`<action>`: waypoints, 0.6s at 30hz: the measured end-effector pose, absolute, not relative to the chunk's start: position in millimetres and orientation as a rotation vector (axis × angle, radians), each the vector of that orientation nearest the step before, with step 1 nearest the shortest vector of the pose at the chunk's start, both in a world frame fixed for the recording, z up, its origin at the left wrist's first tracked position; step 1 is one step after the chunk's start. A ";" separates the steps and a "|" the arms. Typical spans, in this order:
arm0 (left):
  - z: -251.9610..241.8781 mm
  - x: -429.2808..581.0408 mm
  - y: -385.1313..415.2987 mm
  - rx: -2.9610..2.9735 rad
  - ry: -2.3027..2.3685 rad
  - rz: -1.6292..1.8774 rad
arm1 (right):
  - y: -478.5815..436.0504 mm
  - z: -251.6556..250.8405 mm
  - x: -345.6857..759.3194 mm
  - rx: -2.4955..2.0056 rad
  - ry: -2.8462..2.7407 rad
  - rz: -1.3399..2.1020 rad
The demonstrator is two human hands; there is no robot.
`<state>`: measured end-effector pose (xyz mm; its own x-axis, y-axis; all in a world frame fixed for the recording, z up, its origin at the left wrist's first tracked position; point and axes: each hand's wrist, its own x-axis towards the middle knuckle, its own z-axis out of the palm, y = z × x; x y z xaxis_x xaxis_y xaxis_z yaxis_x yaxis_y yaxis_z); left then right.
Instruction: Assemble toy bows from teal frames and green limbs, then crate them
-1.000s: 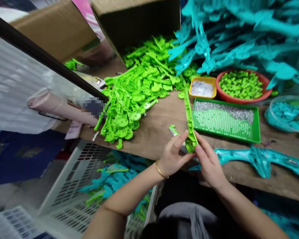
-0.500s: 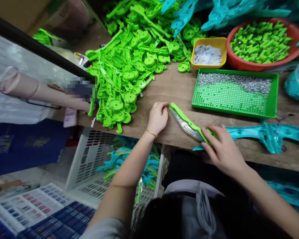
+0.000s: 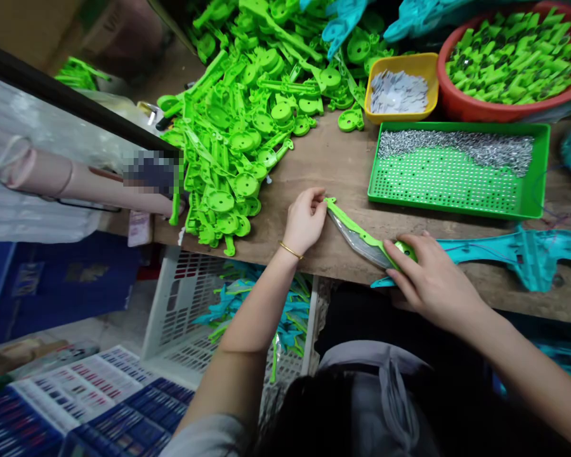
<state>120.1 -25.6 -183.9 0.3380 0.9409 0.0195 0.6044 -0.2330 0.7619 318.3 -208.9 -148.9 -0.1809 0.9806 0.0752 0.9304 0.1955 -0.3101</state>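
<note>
A long green plastic piece with a silvery blade-like part [image 3: 356, 233] lies flat near the front edge of the wooden bench [image 3: 323, 171]. My left hand [image 3: 305, 219] pinches its far tip, fingers curled. My right hand [image 3: 431, 279] presses down on its round near end, fingers closed over it. Beside my right hand lies a teal plastic piece [image 3: 514, 251].
A heap of green plastic parts [image 3: 238, 133] covers the bench's left and back. A green tray of small metal pins [image 3: 457, 168], a yellow dish [image 3: 400, 89] and a red bowl of green bits [image 3: 509, 57] stand at the right. Below the bench, a white crate [image 3: 190, 311] holds teal pieces.
One second ago both hands held the green piece upright above the bench. It now lies flat, with my left hand at its tip and my right hand on its round end.
</note>
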 end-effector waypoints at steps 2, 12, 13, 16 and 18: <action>-181.5 120.6 -25.7 1.982 1.359 0.633 | -210.0 -150.0 319.0 -1.822 -2.211 0.290; -171.9 117.6 -26.6 2.178 1.401 0.512 | -211.1 -159.1 318.9 -1.826 -2.080 0.224; -171.5 117.0 -26.4 2.194 1.400 0.493 | -211.3 -159.9 318.5 -1.818 -2.081 0.201; -171.3 115.7 -25.1 2.203 1.391 0.455 | -212.0 -161.8 318.2 -1.811 -2.092 0.155; -172.5 115.2 -25.0 2.108 1.399 0.490 | -212.1 -162.7 318.8 -1.814 -2.077 0.184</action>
<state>115.2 -25.0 -172.5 0.3897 0.9209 -0.0034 0.7177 -0.3014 0.6278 318.8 -212.1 -162.7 -0.0984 0.9763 0.1926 0.9273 0.1602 -0.3382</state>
